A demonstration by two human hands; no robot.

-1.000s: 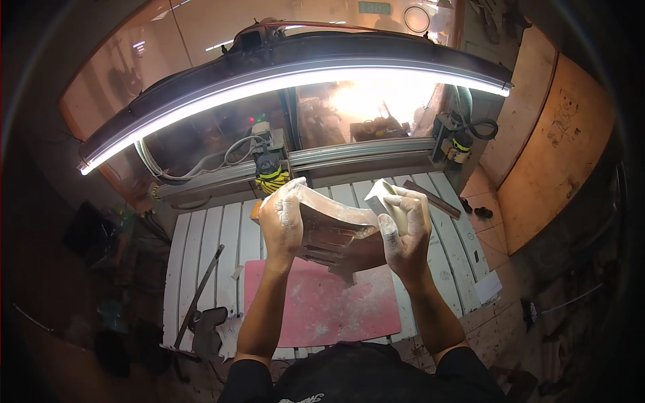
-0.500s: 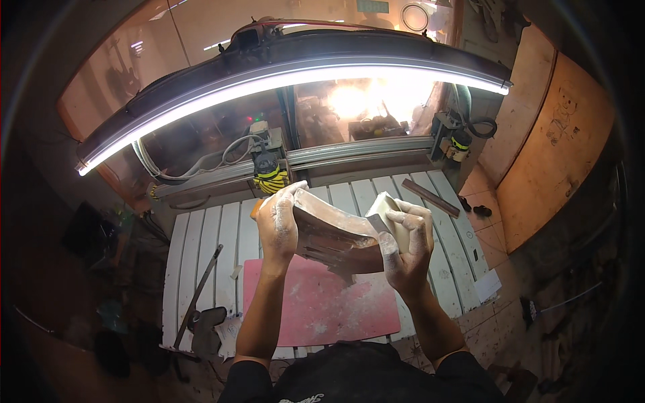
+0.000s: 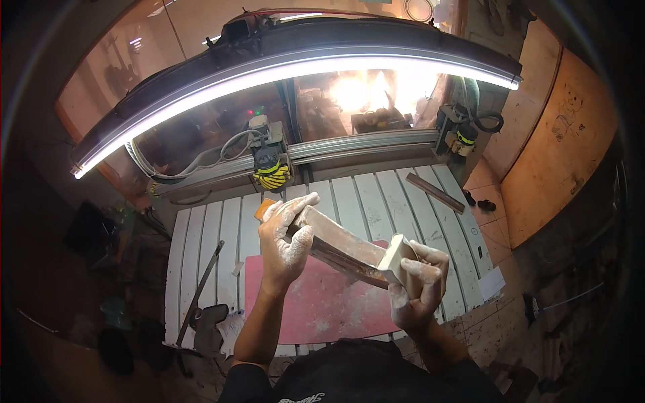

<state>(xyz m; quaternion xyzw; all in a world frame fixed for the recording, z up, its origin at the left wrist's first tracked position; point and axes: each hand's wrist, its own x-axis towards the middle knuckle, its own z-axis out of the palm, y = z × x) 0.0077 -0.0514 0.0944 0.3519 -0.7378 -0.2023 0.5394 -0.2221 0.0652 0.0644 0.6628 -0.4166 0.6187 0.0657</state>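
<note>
A curved brown workpiece point(image 3: 346, 243), its upper edge coated in pale dust, is held up above the pink mat point(image 3: 316, 312). My left hand point(image 3: 285, 242) is closed round its far left end, where an orange-brown end point(image 3: 265, 209) sticks out past the fingers. In my right hand point(image 3: 423, 285) is a cream, rectangular sanding block point(image 3: 398, 254), gripped between thumb and fingers. Its side rests against the right end of the workpiece's dusty edge. White dust covers the fingers of both hands. The workpiece's underside is mostly hidden.
Beneath lies a white slatted table point(image 3: 195, 269). A dark bar point(image 3: 435, 193) lies at its far right, a long thin metal bar point(image 3: 201, 292) at its left. Behind are a rail-mounted machine head point(image 3: 269, 168) and a bright tube lamp point(image 3: 295, 75). Paper point(image 3: 492, 283) sits at the right edge.
My right hand and the sanding block have moved nearer and to the right. My left hand has come slightly nearer, and the workpiece has turned, showing less of its broad side.
</note>
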